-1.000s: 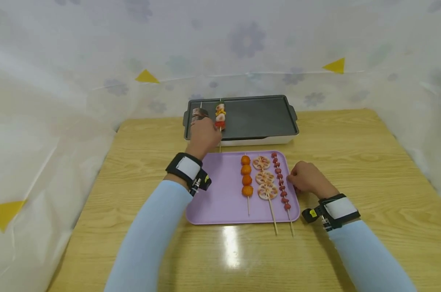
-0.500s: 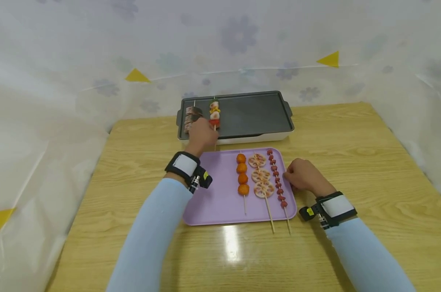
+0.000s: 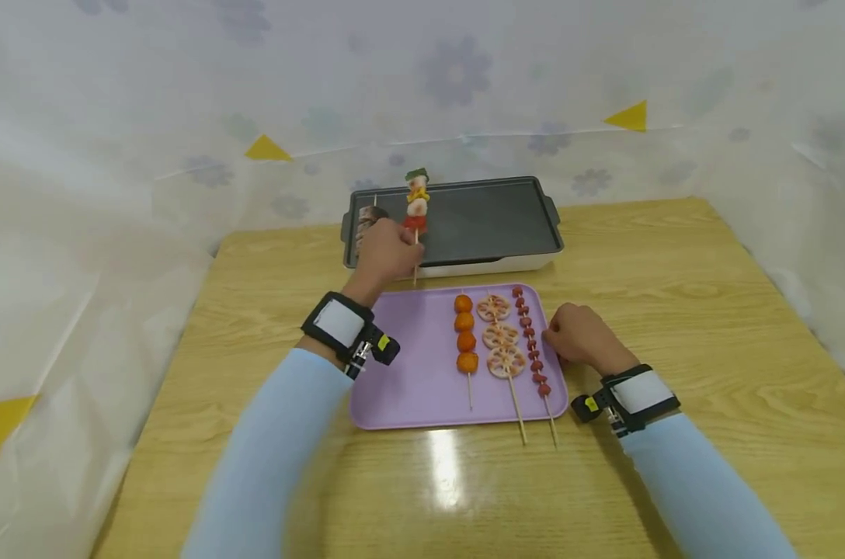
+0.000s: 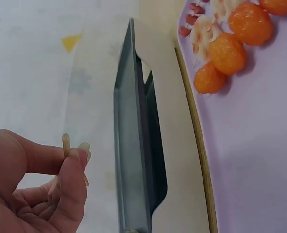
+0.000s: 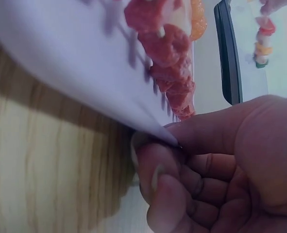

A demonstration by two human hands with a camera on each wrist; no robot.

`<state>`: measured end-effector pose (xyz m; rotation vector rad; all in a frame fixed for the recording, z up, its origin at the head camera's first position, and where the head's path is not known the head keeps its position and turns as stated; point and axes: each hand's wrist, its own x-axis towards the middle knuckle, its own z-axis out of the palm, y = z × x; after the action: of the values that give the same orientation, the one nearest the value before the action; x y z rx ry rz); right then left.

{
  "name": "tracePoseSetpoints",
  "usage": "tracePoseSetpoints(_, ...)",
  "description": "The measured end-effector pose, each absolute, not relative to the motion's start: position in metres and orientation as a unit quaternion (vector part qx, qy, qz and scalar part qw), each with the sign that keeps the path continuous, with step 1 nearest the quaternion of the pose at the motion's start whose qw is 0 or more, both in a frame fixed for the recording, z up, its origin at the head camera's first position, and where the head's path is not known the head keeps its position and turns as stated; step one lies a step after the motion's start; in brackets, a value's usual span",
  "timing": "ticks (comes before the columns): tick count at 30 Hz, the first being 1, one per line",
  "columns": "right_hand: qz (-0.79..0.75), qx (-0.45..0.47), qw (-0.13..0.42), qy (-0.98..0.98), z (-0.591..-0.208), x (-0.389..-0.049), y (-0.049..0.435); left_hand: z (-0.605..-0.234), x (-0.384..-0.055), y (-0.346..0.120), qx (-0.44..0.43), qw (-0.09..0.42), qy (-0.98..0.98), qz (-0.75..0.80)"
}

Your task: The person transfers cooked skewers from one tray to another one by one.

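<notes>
My left hand (image 3: 386,250) pinches the stick of a mixed skewer (image 3: 417,203) with green, white, yellow and red pieces, raised over the left part of the dark griddle pan (image 3: 488,221). In the left wrist view the stick's end (image 4: 66,144) pokes out between thumb and fingertips. A dark meat skewer (image 3: 368,220) lies on the pan's left end, partly hidden behind that hand. At the right side of the purple tray (image 3: 408,373), my right hand (image 3: 582,338) pinches the rim between thumb and curled fingers. Nearest to it lies a skewer of small red meat pieces (image 3: 533,345).
On the tray also lie a skewer of orange balls (image 3: 467,341) and one of lotus root slices (image 3: 501,335). Some sticks reach past its front edge onto the wooden table (image 3: 674,295). A pale flowered sheet (image 3: 464,85) hangs behind the pan.
The mixed skewer has come up off the pan in my left hand, its green tip now above the pan's back edge. My right hand stays at the tray rim.
</notes>
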<state>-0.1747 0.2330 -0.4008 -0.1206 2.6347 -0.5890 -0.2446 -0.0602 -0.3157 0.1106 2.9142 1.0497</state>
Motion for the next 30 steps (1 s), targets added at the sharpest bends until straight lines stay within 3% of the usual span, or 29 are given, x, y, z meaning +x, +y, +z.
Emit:
tracePoseSetpoints(16, -0.213, -0.057, 0.224, 0.949, -0.402, -0.180, 0.244, -0.297, -0.169, -0.052, 0.036, 0.150, 0.840, 0.521)
tracePoseSetpoints(30, -0.223, -0.061, 0.218, 0.948, -0.407, -0.180, 0.248, -0.321, -0.113, -0.051, 0.029, 0.155, 0.826, 0.540)
